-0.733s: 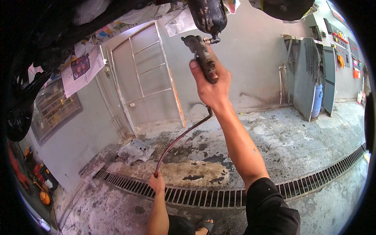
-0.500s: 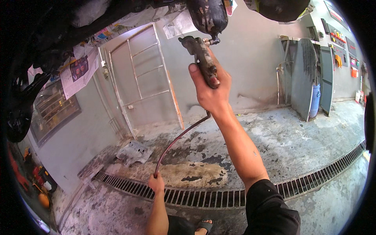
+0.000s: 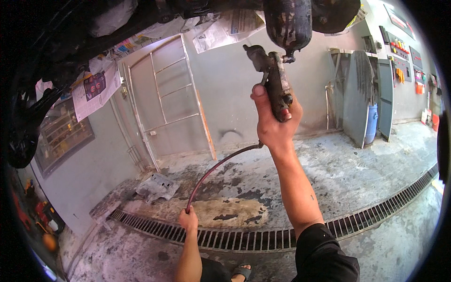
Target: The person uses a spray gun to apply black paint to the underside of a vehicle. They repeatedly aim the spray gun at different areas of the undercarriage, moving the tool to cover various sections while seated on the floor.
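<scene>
Raised before me, my right hand (image 3: 277, 122) is wrapped round the grip of a black-stained spray gun (image 3: 274, 82). A dark, glossy cup (image 3: 290, 26) joins the gun at its top, hanging above my fist. From the bottom of the grip a dull red hose (image 3: 213, 169) curves down to the left. Lower and nearer to me, my left hand (image 3: 189, 219) is closed round that hose. Overhead at the left is the black underside of a vehicle (image 3: 51, 42), with newspaper sheets (image 3: 96, 91) hanging from it.
A slotted floor drain (image 3: 244, 239) crosses in front of my feet. Against the grey wall leans a metal frame (image 3: 183, 84). A crumpled panel (image 3: 157, 186) lies on the floor at the left. At the right stand grey-blue boards (image 3: 354, 98) with a blue barrel (image 3: 371, 123) between them.
My right hand has carried the spray gun to the right and slightly down, the cup moving with it. The left hand keeps its hold on the hose almost in place.
</scene>
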Demonstrator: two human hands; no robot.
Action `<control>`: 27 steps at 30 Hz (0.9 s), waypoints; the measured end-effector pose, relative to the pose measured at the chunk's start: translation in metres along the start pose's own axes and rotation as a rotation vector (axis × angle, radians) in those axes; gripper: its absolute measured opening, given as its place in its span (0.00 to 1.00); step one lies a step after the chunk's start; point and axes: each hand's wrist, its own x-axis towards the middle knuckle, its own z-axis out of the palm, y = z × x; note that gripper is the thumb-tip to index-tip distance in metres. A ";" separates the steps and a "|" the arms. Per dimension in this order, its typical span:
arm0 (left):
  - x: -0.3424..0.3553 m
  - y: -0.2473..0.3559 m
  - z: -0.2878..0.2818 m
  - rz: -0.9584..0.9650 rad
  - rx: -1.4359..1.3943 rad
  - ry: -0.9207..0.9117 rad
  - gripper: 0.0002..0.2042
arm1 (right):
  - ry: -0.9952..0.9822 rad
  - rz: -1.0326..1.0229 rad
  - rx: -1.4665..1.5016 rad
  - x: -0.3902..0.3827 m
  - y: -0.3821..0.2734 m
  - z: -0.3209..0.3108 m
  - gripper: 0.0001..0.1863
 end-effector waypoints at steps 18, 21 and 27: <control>-0.016 0.012 0.010 0.109 0.106 -0.050 0.18 | -0.157 0.017 -0.156 -0.027 -0.031 -0.061 0.31; -0.017 0.013 0.014 0.042 0.093 -0.099 0.17 | -0.121 0.017 -0.198 -0.035 -0.030 -0.075 0.30; -0.015 0.009 0.017 0.072 0.123 -0.097 0.16 | -0.008 -0.005 -0.209 -0.045 -0.030 -0.104 0.30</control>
